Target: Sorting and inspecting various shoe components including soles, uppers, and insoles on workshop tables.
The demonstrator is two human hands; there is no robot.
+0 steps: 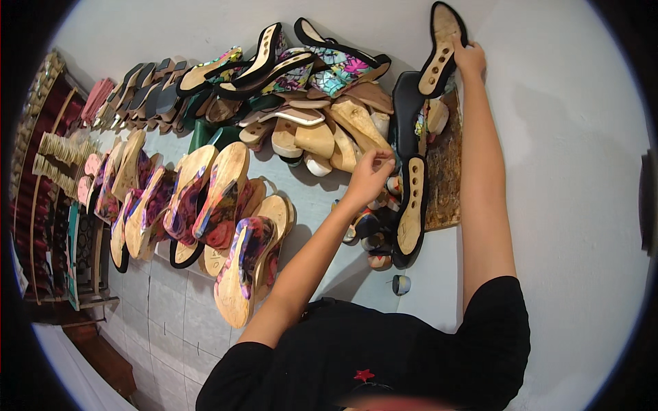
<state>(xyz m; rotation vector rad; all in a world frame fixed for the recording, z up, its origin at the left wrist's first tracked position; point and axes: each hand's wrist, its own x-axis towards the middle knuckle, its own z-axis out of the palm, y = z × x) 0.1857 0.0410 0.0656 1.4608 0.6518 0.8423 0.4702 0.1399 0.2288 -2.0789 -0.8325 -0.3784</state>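
Note:
At the upper right, my right hand grips the edge of a shoe sole with a pale wooden face, a row of round holes and a black padded rim. The sole is tilted upright, its lower end over a dark green strip-like piece. My left hand is closed, fingers curled and thumb near the fingertips; what it holds, if anything, cannot be made out. Just to its right lies another black-rimmed sole with holes. Pale wooden wedge soles are heaped beyond the left hand.
Wedge shoes with colourful fabric lie piled against the wall. Wooden sandals with purple patterned straps stand at the left. Small rolls cluster below my left hand, near one loose roll. A brown stained board lies beneath my right arm.

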